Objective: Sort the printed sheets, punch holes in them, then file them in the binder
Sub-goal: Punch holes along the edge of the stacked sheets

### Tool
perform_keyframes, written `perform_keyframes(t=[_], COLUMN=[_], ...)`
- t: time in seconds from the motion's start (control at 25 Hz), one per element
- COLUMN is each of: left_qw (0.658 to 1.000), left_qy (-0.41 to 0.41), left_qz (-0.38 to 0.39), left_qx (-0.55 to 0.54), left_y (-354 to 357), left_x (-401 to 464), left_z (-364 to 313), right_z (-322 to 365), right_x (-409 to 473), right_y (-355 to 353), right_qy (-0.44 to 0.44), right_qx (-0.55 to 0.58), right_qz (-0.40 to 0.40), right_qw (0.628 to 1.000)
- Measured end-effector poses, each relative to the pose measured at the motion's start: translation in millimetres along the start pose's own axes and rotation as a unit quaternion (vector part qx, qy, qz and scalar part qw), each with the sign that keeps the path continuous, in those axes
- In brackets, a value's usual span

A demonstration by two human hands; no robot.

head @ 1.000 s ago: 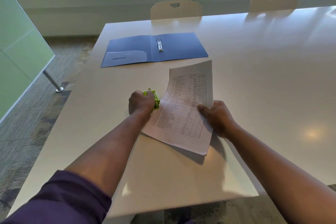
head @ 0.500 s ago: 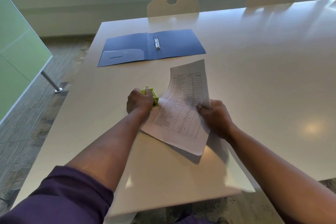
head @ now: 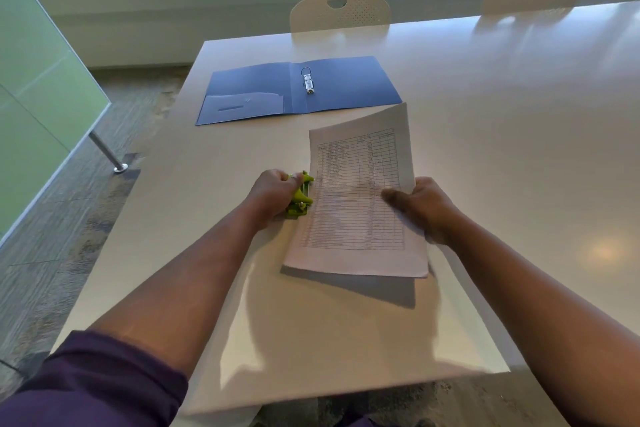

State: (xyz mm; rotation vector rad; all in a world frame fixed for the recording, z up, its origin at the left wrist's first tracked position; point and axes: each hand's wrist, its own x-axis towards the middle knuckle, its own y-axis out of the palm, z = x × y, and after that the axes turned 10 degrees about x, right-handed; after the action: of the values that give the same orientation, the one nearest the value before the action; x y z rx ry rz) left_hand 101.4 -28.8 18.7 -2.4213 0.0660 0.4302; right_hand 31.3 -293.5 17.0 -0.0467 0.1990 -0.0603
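Toward the left edge of the white tabletop (head: 519, 135), the person's left hand (head: 273, 196) curls over a small green hole punch (head: 300, 198), gripping it from above. Just right of it, the left margin of a stack of printed sheets (head: 356, 204) meets the punch; whether it sits inside the slot cannot be told. The right hand (head: 420, 208) pinches the stack's right edge, thumb on top, its far end lifted. Farther back, an open blue binder (head: 346, 83) lies flat, rings (head: 308, 80) showing. To punch well, she should likely square the sheets, seat the margin fully, then press straight down.
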Motion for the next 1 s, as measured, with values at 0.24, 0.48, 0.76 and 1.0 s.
perform_keyframes(t=[0.24,0.48,0.76,1.0], left_qw=[0.998,0.995,0.989,0.986], left_qy=[-0.011,-0.036,-0.058,-0.061], left_qz=[0.062,0.076,0.046,0.038], left_qx=[0.015,0.059,0.129,0.147], left_y=[-6.9,-9.1,2.6,1.2], left_x=[-6.8,-8.0,-4.9,-5.1], left_z=[-4.7,-10.1,-19.2,-17.1], right_z=[0.7,-2.1,-0.5,1.1], right_x=[9.6,12.7,11.1,8.4], right_y=[-5.0,-7.2,-6.8,-7.3], right_qy=[0.025,0.049,0.054,0.059], right_qx=[0.002,0.037,0.029,0.036], right_qz=[0.037,0.039,0.032,0.027], right_qw=[0.999,0.997,0.998,0.997])
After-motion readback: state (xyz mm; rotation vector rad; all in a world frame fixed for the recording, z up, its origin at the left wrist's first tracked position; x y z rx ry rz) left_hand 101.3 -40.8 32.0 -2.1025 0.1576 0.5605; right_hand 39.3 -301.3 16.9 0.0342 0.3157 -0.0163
